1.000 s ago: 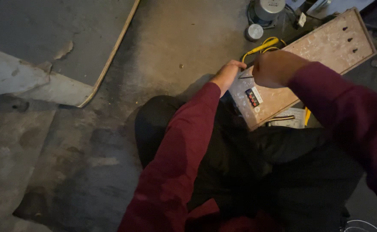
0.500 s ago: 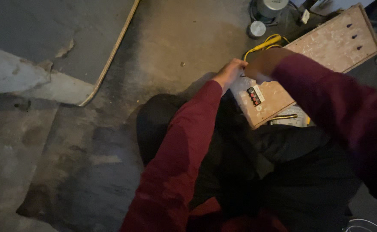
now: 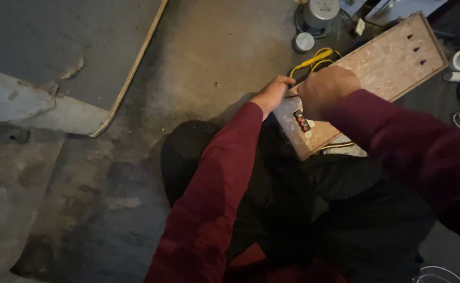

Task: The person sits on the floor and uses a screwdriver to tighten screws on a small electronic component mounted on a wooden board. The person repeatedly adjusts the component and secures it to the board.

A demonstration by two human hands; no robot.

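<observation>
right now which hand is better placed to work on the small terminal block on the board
Right, probably. The right hand hovers just above the terminal block, while the left hand grips the board edge, steadying it.

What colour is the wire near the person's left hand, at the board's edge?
The wire is yellow, looping beside the left hand; the head view shows it.

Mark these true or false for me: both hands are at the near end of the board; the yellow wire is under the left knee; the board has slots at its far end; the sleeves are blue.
1. Both the left hand and right hand are at the near end of the board. True.
2. The yellow wire lies under the left knee. False: it lies by the hands, at the board's edge.
3. The board has dark slots at its far end. True.
4. The sleeves are blue. False: dark red.
</observation>
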